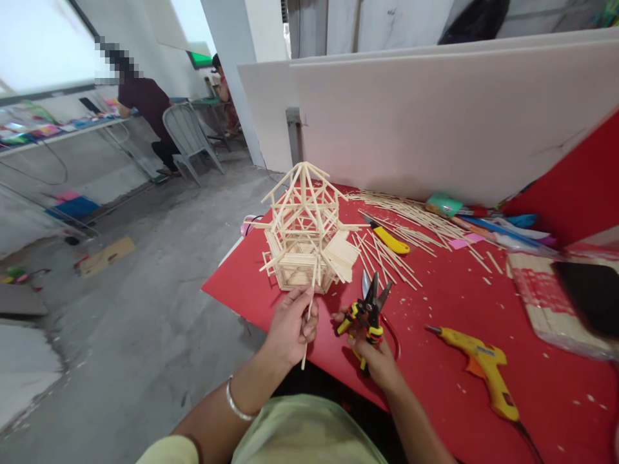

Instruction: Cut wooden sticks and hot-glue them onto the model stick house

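Between the fingers of my left hand point(293, 325) is a thin wooden stick point(310, 309), its upper end in front of a small house-like model point(302, 225) built of pale sticks. The model has a pointed open roof frame and a slatted panel point(341, 254) leaning at its right side. My right hand point(370, 348) is wrapped round yellow-and-black handled pliers point(372, 309), whose jaws point up and stand apart. A second bladed tool with a pale curved blade point(365, 283) shows just behind the pliers; its lower part is hidden.
A yellow glue gun point(478, 364) lies on the red table point(416, 412), its cord running forward. Loose sticks point(411, 216), a yellow cutter knife point(389, 240) and a bagged stick bundle point(546, 309) under a black phone-like object point(590, 293) lie beyond. A person point(145, 106) sits far left.
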Tool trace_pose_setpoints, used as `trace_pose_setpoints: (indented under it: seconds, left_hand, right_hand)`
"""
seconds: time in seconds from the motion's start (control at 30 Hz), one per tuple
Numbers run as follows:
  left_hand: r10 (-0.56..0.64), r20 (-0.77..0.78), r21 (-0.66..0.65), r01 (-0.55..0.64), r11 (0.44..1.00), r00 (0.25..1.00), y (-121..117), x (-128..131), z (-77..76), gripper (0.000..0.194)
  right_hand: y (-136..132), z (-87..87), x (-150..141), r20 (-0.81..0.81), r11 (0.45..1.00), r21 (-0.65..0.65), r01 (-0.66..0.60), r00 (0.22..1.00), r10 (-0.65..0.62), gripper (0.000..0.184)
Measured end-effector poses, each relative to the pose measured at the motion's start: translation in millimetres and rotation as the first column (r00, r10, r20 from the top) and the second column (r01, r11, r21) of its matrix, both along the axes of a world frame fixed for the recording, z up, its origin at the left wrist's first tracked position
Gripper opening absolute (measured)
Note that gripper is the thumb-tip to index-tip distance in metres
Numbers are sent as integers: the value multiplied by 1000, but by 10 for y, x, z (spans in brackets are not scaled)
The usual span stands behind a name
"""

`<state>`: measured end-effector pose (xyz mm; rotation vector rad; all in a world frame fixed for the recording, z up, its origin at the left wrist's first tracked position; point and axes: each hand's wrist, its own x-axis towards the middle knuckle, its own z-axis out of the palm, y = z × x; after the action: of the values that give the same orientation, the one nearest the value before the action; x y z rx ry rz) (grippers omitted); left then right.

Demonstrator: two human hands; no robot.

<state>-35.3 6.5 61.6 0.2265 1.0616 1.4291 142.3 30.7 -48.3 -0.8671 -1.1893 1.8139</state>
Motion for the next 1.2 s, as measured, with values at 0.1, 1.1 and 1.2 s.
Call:
trace_pose_setpoints:
  seconds: [0.1, 1.1, 1.2]
  left_hand:
    - [-15, 14, 3, 15, 1000, 1000, 9, 6, -11, 35]
    - [-28, 25, -20, 28, 999, 999, 34, 27, -54, 38]
    - [-28, 21, -19, 29, 999, 999, 28, 26, -56, 38]
  right_hand:
    - [-7, -31, 14, -4, 1000, 0, -4, 1000, 4, 43]
    - [-13, 3, 8, -18, 1000, -2, -12, 1000, 12, 47]
    - [-15, 18, 1, -19, 1000, -4, -5, 1000, 5, 46]
